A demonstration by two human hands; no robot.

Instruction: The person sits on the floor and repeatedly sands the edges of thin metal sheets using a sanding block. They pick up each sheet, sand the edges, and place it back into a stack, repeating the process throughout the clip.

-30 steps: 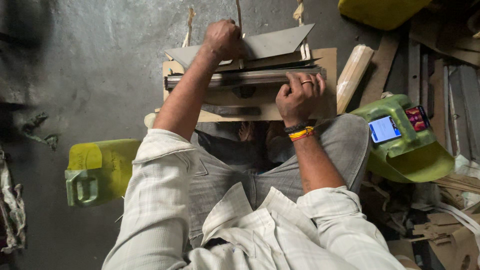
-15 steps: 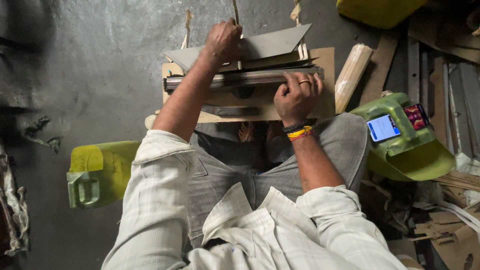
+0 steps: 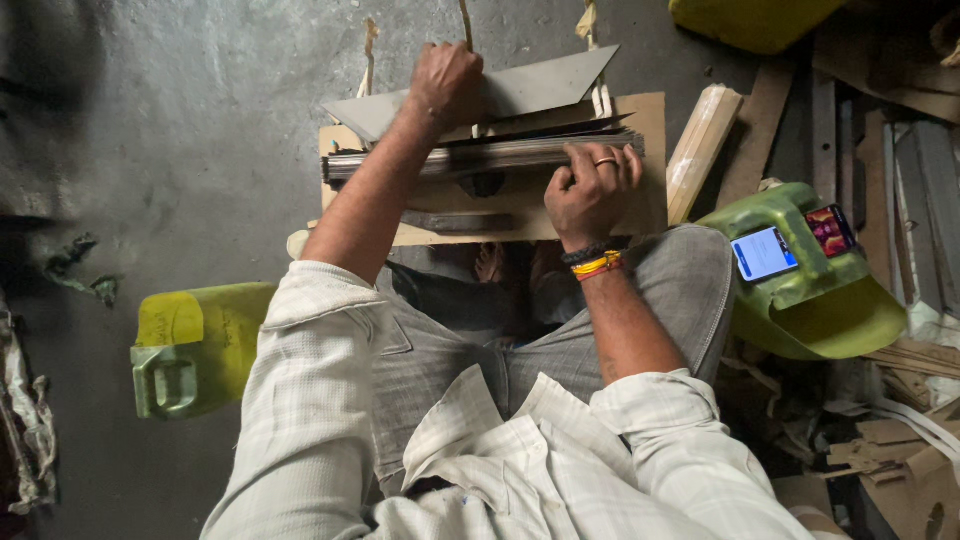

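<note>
Head view: left hand (image 3: pixel 447 82) clenched on the grey sheet (image 3: pixel 520 92) at twelve o'clock; right hand (image 3: pixel 590 190) presses, fingers curled, on the strip stack (image 3: pixel 480 160) over the cardboard board (image 3: pixel 640 160); thin, stiff, sharp-edged metal, best gripped flat; beneath, feet are barely discernible.
</note>
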